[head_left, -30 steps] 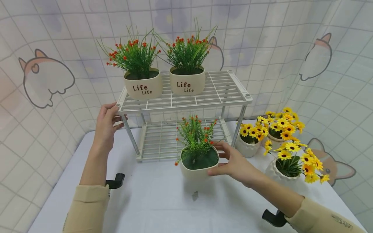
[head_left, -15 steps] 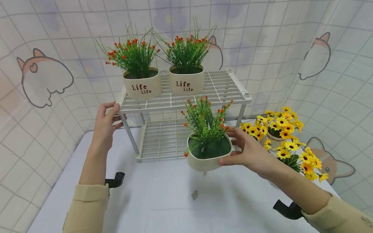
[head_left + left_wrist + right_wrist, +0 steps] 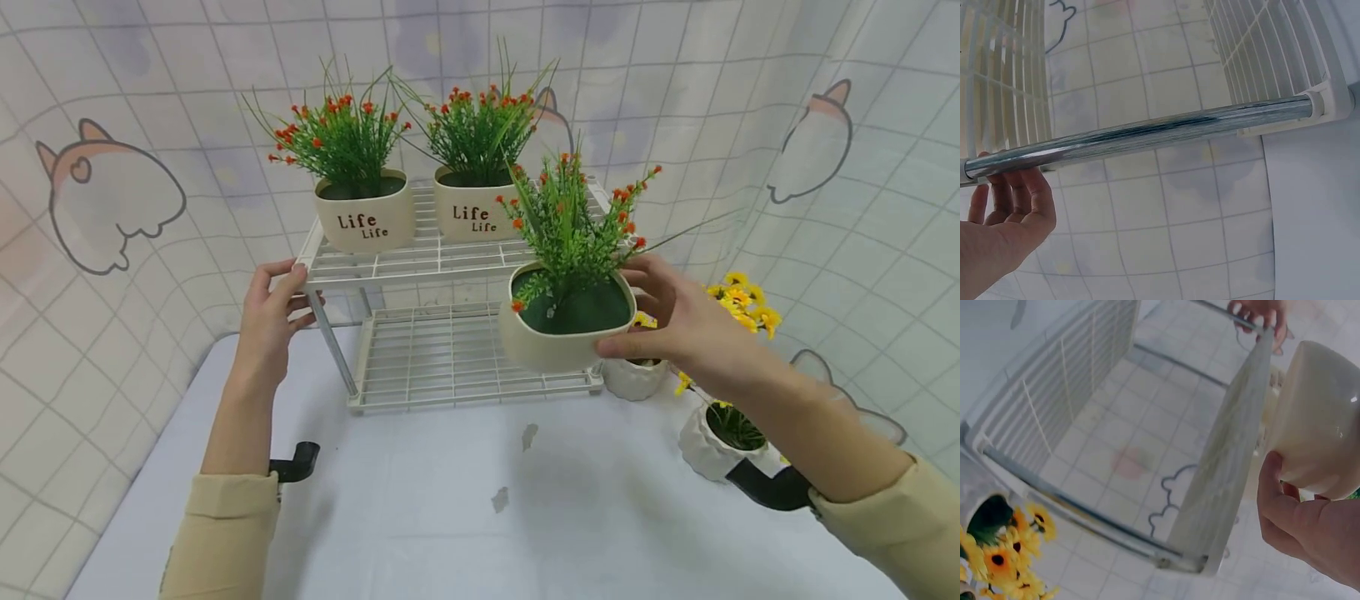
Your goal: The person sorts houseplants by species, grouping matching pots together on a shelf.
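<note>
My right hand (image 3: 678, 321) grips the right side of a cream flowerpot (image 3: 558, 346), thumb on its front. Green foliage with small red flowers (image 3: 573, 225) fills it. The pot is up in the air in front of the white two-tier wire rack (image 3: 420, 358), overlapping the right part of its top shelf. My left hand (image 3: 270, 312) holds the rack's front left corner; in the left wrist view its fingers curl by the metal post (image 3: 1147, 137). Two similar pots marked "Life", a left pot (image 3: 365, 221) and a middle pot (image 3: 480, 208), stand on the top shelf.
White pots with yellow flowers stand on the table right of the rack, among them a front pot (image 3: 723, 446) and one by the rack's leg (image 3: 633, 379); my right arm partly covers them. A tile-patterned curtain (image 3: 697, 125) hangs behind and beside the table (image 3: 420, 517).
My right hand has lifted the red-flowered pot off the table, up and to the right, to near the top shelf's height. My left hand has stayed at the rack's corner.
</note>
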`<state>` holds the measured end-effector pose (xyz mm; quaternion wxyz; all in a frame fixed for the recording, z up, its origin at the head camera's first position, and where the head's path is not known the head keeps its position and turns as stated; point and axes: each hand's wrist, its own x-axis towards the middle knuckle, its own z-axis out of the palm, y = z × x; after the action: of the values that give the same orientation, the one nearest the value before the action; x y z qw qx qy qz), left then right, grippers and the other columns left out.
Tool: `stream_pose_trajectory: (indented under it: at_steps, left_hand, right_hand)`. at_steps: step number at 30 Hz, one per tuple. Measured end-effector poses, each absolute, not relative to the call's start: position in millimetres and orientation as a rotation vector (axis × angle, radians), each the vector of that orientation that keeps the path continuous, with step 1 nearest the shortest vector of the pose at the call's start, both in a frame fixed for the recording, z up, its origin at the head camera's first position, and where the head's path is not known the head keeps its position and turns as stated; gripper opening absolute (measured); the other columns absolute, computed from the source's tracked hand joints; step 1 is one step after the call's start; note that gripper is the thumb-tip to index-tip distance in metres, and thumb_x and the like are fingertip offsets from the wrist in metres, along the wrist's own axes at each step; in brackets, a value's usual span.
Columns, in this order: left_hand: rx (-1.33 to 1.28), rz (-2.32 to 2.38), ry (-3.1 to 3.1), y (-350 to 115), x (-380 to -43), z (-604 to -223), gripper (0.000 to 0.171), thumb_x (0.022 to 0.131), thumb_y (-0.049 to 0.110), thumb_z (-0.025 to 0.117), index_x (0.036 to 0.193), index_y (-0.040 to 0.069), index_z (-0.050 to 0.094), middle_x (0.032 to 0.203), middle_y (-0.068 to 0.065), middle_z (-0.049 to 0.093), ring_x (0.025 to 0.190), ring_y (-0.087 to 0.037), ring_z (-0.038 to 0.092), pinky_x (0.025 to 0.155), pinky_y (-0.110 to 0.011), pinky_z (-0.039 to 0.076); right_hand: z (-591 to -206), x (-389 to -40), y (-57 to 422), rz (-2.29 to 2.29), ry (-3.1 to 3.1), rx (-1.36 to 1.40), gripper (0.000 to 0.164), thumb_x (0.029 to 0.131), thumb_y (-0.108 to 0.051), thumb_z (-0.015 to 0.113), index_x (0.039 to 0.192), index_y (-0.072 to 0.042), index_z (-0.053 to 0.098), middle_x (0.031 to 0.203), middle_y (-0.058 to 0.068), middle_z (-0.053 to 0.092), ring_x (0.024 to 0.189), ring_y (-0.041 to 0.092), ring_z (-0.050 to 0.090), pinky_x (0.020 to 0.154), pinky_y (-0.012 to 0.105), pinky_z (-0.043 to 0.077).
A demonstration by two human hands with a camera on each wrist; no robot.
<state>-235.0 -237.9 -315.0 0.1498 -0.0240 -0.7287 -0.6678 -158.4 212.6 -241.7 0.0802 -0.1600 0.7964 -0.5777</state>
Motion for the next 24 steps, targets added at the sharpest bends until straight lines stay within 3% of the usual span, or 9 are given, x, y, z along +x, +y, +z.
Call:
stream_pose_trajectory:
  at_steps: [10,14,24]
  left_hand:
    - [-0.061,-1.916,-2.102,-237,-234,-315,0.039,0.105,0.046,0.054,0.136,0.022,0.048,0.116,0.001,0.061,0.105,-0.018,0.059,0.094,-0.037,0.041]
    - [-0.060,-1.908,-2.105,-237,-235,-315,0.040,0.106,0.046,0.054,0.137,0.022,0.048,0.116,0.001,0.061,0.106,-0.018,0.059,0.094,-0.037,0.042]
    - [-0.062,-1.940,-2.071,-236,-234,-315,0.037,0.105,0.044,0.055,0.134,0.022,0.049,0.114,0.001,0.063,0.104,-0.019,0.060,0.092,-0.035,0.042]
  right_hand:
    - [-215,-199,235,-1.760,2.423,-0.419,0.087,0.092,-0.010,0.078,0.159,-0.020,0.024,0.159,0.003,0.033,0.137,0.027,0.042,0.110,0.052,0.034]
    - [-205,-213,241,-1.756,2.492,-0.417,0.085,0.094,-0.014,0.077,0.160,-0.022,0.024,0.155,0.005,0.037,0.128,0.027,0.047,0.107,0.048,0.036]
    - [-191,-254,241,-1.722,2.559,-0.354,0.091,0.093,-0.021,0.079,0.163,-0.020,0.021,0.159,0.012,0.031,0.130,0.028,0.048,0.111,0.048,0.038]
